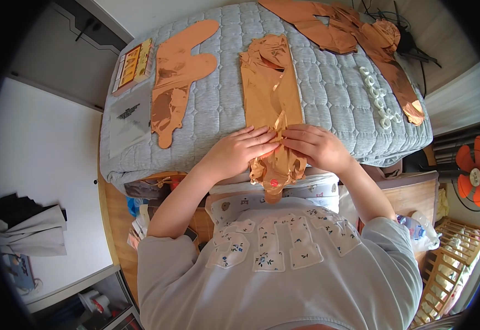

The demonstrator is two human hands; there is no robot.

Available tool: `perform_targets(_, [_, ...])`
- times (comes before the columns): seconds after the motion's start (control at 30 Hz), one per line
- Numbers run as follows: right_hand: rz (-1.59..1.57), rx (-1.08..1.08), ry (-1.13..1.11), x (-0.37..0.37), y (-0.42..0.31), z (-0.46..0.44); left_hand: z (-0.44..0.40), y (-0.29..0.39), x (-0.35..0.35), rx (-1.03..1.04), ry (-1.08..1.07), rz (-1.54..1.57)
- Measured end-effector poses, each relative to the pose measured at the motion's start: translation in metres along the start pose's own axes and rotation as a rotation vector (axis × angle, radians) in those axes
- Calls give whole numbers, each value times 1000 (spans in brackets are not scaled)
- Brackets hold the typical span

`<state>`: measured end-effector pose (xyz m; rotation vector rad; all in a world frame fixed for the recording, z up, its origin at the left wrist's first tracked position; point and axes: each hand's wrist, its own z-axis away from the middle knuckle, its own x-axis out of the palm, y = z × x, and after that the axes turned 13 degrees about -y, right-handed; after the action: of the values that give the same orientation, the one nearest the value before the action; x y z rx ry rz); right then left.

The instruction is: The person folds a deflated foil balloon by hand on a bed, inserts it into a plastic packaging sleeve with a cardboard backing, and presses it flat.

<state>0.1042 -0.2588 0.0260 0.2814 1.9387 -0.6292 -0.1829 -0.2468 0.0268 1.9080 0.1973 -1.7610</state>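
A copper-coloured foil balloon (273, 99), uninflated and crumpled, lies lengthwise on the quilted bed, its near end hanging over the edge by my lap. My left hand (248, 144) rests on its left side with fingers stretched out across the foil. From the other side, the fingers of my right hand (318, 147) lie extended on the foil, tips close to the left hand's. Between the fingertips the foil rises in creases. Both thumbs are hidden. A small red mark (274, 182) shows near the balloon's tail.
Another flat copper foil balloon (176, 71) lies left, beside a clear plastic bag (129, 118) and a colourful box (133, 65). More copper foil (355, 33) sits at the back right, near white rings (379, 102). An orange-bladed fan (473, 173) stands right of the bed (218, 99).
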Motion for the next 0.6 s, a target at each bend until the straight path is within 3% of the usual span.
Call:
perform_targets(0.13, [2,-20,-45,1,2,1,0,0,-4,8,-12,50])
perform_targets(0.2, [-27,-4,-40,2,3,0,0,1,-9,-7,-5,260])
perform_targets(0.3, [-210,78,13,-2,3,-5,-4,-12,-7,64,62,486])
perform_targets(0.33, [-289,197,-9,-4,3,-6,-5,-11,-6,63,63,485])
perform_targets(0.4, [-316,376,-35,-1,6,-15,-9,-7,-6,-361,85,1162])
perform_targets(0.43, [-317,377,-36,-2,6,-17,-12,-7,-8,-361,85,1163])
perform_targets(0.5, [-649,674,-14,-11,1,-28,-23,-14,-18,-508,193,1126])
perform_targets(0.53, [-623,768,-72,-15,4,-33,-27,-19,-23,-586,139,1135])
perform_targets(0.6, [-712,766,-13,-8,11,-38,-33,-21,-19,-594,234,1165])
